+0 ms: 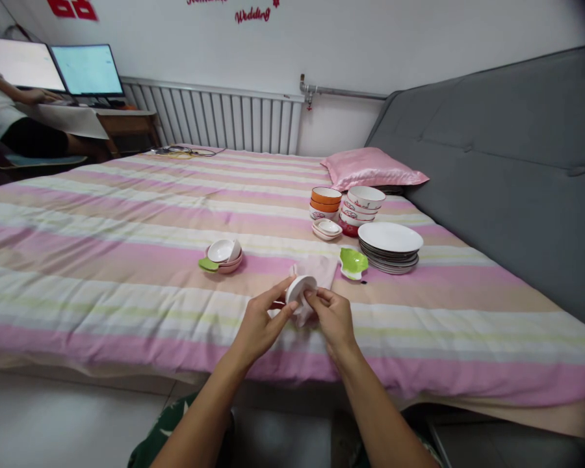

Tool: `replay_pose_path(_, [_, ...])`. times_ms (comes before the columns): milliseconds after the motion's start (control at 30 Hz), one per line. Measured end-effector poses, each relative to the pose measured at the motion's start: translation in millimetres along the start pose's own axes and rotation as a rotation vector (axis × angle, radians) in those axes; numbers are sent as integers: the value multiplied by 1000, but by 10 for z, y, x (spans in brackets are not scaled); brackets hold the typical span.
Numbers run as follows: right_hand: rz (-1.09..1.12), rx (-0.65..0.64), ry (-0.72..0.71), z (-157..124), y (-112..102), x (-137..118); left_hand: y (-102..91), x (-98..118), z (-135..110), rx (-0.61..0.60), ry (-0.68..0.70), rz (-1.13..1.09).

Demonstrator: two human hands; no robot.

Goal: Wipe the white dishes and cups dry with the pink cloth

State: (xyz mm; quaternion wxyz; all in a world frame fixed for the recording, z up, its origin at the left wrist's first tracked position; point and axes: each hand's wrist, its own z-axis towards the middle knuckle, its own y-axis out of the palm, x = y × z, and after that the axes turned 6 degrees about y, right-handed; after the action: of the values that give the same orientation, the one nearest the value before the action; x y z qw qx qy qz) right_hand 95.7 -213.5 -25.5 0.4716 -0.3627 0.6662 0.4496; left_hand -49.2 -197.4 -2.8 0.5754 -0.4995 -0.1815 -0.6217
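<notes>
Okay, left of centre: pile of small bowls. Lower centre, left hand and right hand both pinch a small white dish, fingertips closed on its rim, above a pink cloth. Plate stack to the right.

A: Where does the single view look from?
B: From the person's head, at the near edge of the pink-striped bed. It faces forward and down across the bed toward the white ribbed radiator beyond.
A: How near is it?
B: Close. The left hand and right hand sit low at centre, reaching in from the bottom edge, and the grey padded headboard fills the right side
</notes>
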Motion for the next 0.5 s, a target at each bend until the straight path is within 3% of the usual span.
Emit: replay_pose_path(500, [-334, -12, -188, -27, 10, -14, -56, 32, -13, -11, 43, 186])
